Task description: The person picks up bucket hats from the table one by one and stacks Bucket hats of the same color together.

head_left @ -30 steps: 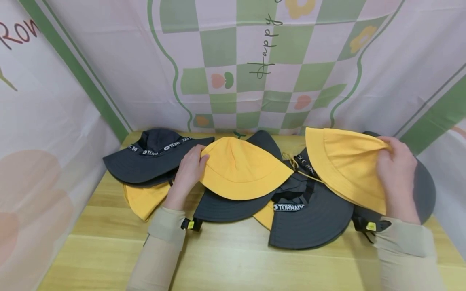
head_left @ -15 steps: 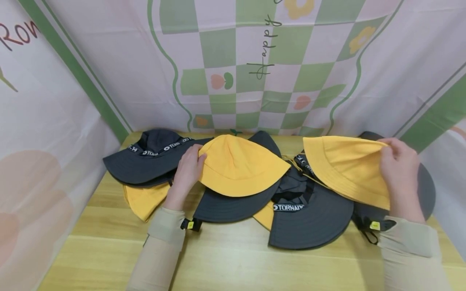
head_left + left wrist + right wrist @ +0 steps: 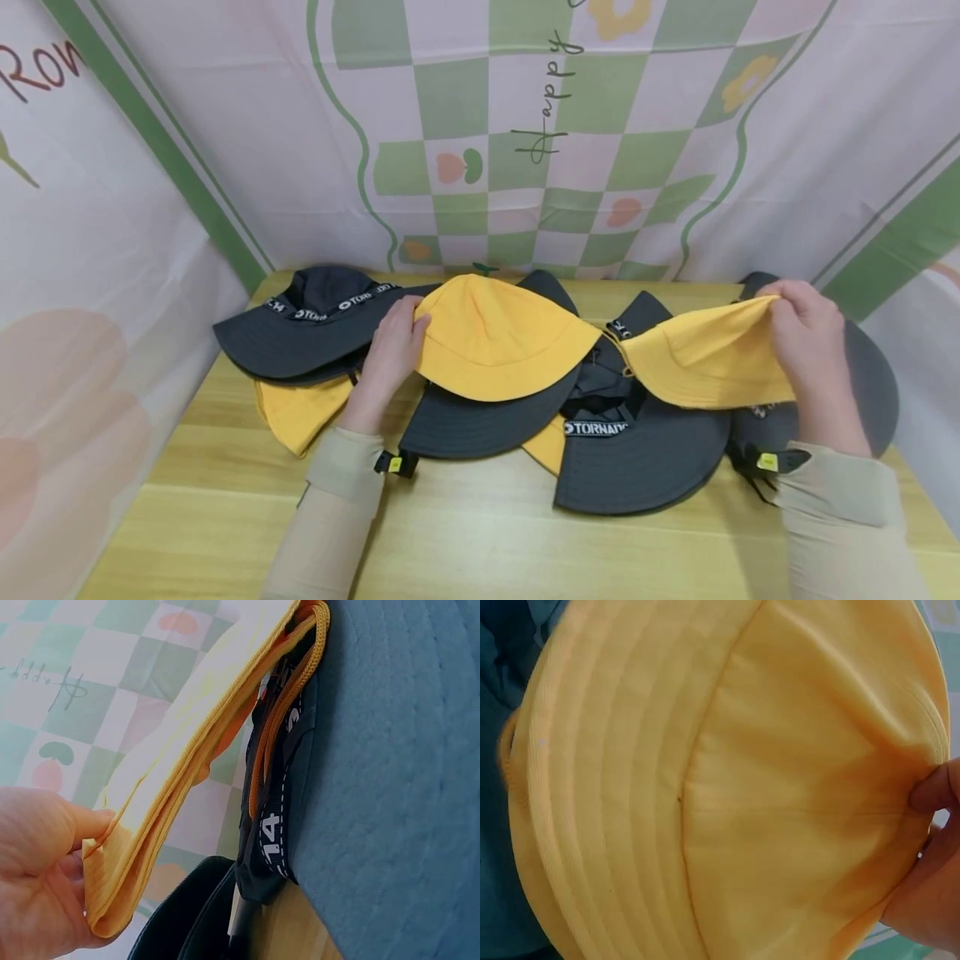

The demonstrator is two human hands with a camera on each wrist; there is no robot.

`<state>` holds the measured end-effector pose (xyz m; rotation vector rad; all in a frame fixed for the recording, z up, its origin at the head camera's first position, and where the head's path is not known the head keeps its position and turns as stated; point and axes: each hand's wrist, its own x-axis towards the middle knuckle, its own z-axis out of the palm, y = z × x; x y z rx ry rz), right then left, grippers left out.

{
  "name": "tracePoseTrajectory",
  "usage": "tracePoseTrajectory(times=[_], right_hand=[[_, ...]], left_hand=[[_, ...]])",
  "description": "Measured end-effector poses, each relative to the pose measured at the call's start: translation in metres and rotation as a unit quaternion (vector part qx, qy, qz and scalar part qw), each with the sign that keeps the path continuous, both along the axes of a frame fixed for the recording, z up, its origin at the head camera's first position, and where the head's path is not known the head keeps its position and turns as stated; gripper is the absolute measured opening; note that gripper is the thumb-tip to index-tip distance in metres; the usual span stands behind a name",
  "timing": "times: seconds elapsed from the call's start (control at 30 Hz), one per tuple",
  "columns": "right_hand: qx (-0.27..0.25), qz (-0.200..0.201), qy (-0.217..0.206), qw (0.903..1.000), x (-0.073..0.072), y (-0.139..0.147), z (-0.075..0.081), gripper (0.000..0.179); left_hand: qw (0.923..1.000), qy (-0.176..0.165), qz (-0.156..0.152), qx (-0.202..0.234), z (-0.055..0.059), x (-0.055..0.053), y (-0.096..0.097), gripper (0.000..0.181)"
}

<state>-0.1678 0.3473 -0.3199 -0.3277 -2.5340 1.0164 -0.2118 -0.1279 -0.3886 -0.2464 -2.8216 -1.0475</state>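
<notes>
My left hand (image 3: 393, 342) pinches the left end of a yellow bucket hat (image 3: 498, 337), folded flat, above a dark grey hat (image 3: 480, 429). Close up in the left wrist view, thumb and fingers grip the brim's corner (image 3: 112, 892), and an orange-yellow cord (image 3: 281, 712) hangs at its far end. My right hand (image 3: 810, 350) holds a second yellow bucket hat (image 3: 712, 354) by the crown, brim toward the left. In the right wrist view the thumb presses into the crown fabric (image 3: 802, 787). This hat hangs over two dark hats; the fingers behind it are mostly hidden.
A dark hat with white lettering (image 3: 300, 342) lies at the left over yellow fabric (image 3: 296, 417). Another lettered dark hat (image 3: 652, 458) overlaps the middle pile, and one more dark hat (image 3: 870, 392) is at the right. Printed cloth (image 3: 450, 92) hangs behind the wooden table (image 3: 480, 533).
The right-hand yellow hat has dropped and tilted, its brim lower and more of the dark hat behind uncovered. The left-hand yellow hat has risen slightly.
</notes>
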Motion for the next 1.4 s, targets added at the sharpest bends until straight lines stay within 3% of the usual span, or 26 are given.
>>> tracePoseTrajectory(times=[0.37, 0.63, 0.9, 1.07, 1.4], right_hand=[[0.054, 0.104, 0.017, 0.9929, -0.007, -0.022, -0.007, 0.027], [0.085, 0.201, 0.006, 0.976, -0.01, -0.031, -0.006, 0.02], [0.112, 0.276, 0.061, 0.9527, -0.017, -0.048, -0.006, 0.014], [0.123, 0.301, 0.066, 0.9434, -0.024, -0.063, -0.004, 0.016], [0.12, 0.32, 0.031, 0.9394, -0.036, -0.097, -0.005, 0.019]], left_hand=[[0.9998, -0.002, -0.016, -0.007, -0.001, 0.001, 0.003, 0.04], [0.9995, -0.016, -0.027, -0.009, -0.004, -0.001, 0.007, 0.043], [0.999, -0.024, -0.033, -0.016, -0.003, -0.001, 0.011, 0.043], [0.9984, -0.028, -0.044, -0.019, -0.005, -0.002, 0.011, 0.043], [0.9945, -0.023, -0.102, -0.002, -0.007, -0.001, 0.01, 0.046]])
